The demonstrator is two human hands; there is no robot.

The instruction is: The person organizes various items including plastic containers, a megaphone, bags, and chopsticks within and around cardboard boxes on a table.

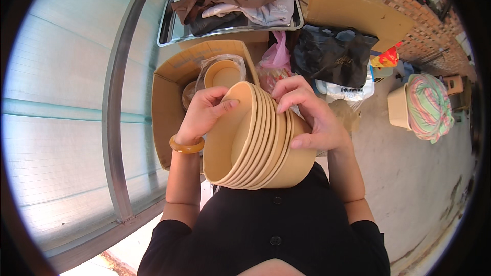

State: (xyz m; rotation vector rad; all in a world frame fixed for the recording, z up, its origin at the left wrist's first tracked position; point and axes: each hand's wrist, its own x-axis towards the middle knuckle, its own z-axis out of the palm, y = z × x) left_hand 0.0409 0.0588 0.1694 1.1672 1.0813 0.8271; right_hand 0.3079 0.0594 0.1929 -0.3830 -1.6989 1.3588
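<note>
A nested stack of kraft-paper bowls [264, 142] lies on its side in the air before my chest, open mouths facing left. My left hand [205, 113] grips the rim of the foremost bowl, its thumb inside and the fingers hidden behind the wall. On the other side, my right hand [312, 117] holds the stack with fingertips at the rims and thumb along the outer wall. Beyond the hands stands an open cardboard box [168, 96], holding more paper bowls [222, 73] in a clear plastic sleeve.
A metal tray [167, 32] with brown and grey bags is behind the box. Right of it are a pink plastic bag [277, 55], a black bag [333, 55] and a large carton [353, 11]. A cloth-covered bin [399, 107] stands farther right. A metal-framed translucent panel [69, 84] borders the left.
</note>
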